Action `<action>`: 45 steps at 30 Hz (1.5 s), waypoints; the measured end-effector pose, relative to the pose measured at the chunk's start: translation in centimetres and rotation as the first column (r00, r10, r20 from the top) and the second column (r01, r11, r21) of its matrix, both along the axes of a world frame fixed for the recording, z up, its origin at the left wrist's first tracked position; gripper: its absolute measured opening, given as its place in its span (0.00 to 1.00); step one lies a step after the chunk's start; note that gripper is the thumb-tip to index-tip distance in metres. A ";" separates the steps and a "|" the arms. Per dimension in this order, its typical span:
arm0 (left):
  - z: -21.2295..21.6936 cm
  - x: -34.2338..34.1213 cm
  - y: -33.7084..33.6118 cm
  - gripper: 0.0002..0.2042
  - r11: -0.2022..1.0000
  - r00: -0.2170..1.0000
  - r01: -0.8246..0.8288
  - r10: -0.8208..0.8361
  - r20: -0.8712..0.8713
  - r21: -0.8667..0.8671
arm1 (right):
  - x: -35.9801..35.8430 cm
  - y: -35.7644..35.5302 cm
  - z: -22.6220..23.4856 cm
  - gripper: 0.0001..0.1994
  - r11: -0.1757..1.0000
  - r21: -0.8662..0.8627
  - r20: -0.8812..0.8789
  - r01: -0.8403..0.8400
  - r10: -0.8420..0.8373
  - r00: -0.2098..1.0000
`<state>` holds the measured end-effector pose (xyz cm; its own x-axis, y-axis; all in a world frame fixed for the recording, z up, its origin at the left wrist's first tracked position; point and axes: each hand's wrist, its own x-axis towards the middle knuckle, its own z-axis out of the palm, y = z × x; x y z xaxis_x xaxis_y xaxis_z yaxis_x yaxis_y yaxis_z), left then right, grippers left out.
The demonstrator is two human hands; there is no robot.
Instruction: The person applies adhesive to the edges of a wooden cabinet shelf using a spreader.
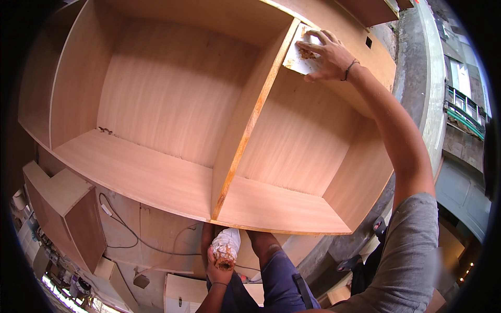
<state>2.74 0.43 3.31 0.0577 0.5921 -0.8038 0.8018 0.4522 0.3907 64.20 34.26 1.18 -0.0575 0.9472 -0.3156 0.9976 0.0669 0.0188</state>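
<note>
Single head view from my rig, fisheye, close range. Faces into open wooden cabinet (172,99), filling most of frame; edges bend at rim. Own arms enter from lower edge. Floor below cabinet.

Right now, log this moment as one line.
right hand: presses pale scraper on divider top | left hand: holds glue-smeared container | wooden cabinet

I see warm, even daylight filling the cabinet (172,99), with soft shadow under its top panel. Fisheye bends its edges; the frame's corners go black. The lower left is dim and slightly blurred.
</note>
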 end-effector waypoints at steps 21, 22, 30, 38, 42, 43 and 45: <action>14.8 -5.4 6.1 0.52 0.865 0.967 -0.051 -0.081 0.240 0.500 | -17.0 -32.2 16.8 0.49 0.643 -0.752 -0.359 0.146 -0.214 -0.909; 19.5 -6.1 7.6 0.52 0.836 0.970 -0.029 -0.110 0.218 0.548 | -19.5 -32.2 21.0 0.51 0.656 -0.751 -0.237 0.076 -0.160 -0.958; 32.9 -0.5 18.2 0.45 0.530 0.463 -0.758 0.026 0.886 0.380 | -26.4 -34.3 35.6 0.53 0.901 -0.422 -0.049 -0.097 -0.130 -0.990; 48.9 4.4 26.5 0.54 0.746 0.114 -0.521 -0.421 0.900 0.415 | -28.0 -36.0 38.0 0.55 0.957 -0.280 -0.096 -0.082 -0.113 -0.989; 53.0 5.3 28.4 0.52 0.846 0.192 -0.040 -0.516 0.835 0.532 | -28.3 -36.7 37.9 0.51 0.945 -0.313 -0.186 -0.098 -0.163 -0.969; 52.2 5.3 28.9 0.51 0.886 0.216 0.051 -0.461 0.861 0.462 | -28.4 -36.8 37.8 0.50 0.939 -0.326 -0.207 -0.107 -0.182 -0.961; 51.3 4.6 29.3 0.44 0.916 0.340 0.179 -0.399 0.851 0.358 | -28.6 -36.8 38.3 0.49 0.913 -0.386 -0.228 -0.134 -0.235 -0.945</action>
